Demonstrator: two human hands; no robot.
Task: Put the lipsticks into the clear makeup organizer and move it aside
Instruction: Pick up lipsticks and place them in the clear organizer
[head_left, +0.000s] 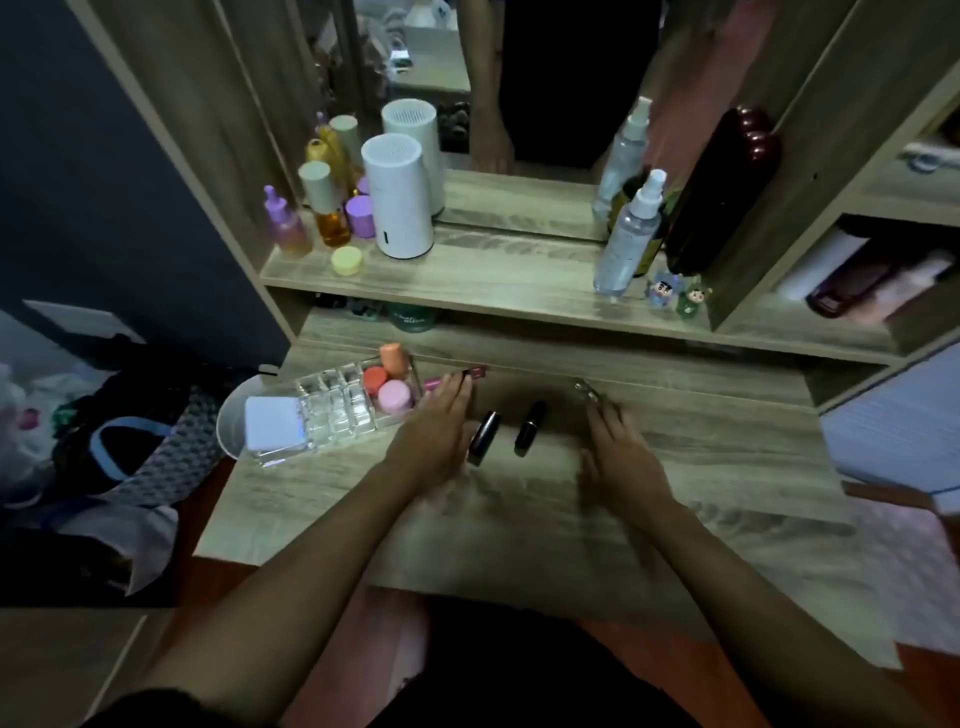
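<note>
Two black lipsticks (484, 435) lie on the counter (519, 514) between both hands — left hand (434, 435) flat and empty, right hand (621, 457) loosely open (possibly touching a silvery tube). The clear organizer (337, 405) overhangs the left edge — a nudge could tip it.

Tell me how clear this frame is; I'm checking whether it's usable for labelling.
Head view: dim overall, wide-angle bending at the edges; the right hand is motion-blurred, the two dark lipsticks stay fairly sharp, and glare whitens the clear organizer.
</note>
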